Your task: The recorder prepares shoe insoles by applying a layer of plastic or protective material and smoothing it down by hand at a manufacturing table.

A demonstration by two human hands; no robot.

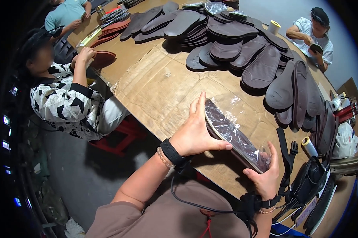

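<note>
Between my hands is a dark brown shoe sole, tilted on edge over the near side of the table, with shiny clear plastic film lying over its face. I cannot tell whether it is one sole or a pair. My left hand grips its far left end, the thumb along the near edge and the fingers pointing up behind it. My right hand holds the near right end between thumb and fingers. Some loose film stands out past the sole's upper side. Both wrists wear dark straps and beaded bracelets.
Piles of brown soles cover the table's far and right parts. Brown cardboard lies on the tabletop. At right are a tape roll, a black bag and a strap. One person works at left, others farther off.
</note>
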